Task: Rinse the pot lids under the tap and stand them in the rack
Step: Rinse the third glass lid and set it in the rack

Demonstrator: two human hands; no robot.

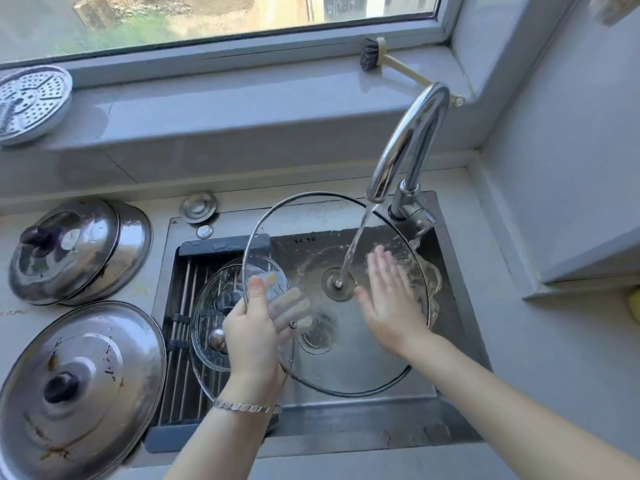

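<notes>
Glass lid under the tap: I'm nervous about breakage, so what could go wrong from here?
1. The left hand alone pinches the wet glass lid at its rim; the right hand lies flat on it, so it might slip into the sink.
2. A smaller glass lid already lies on the rack beside it; they could knock together.

Both forearms are bare, with no sleeves in view. The left wrist wears a slim silver bracelet of flat, faceted links. The left hand and right hand are ungloved, fingernails short and unpainted.
</notes>
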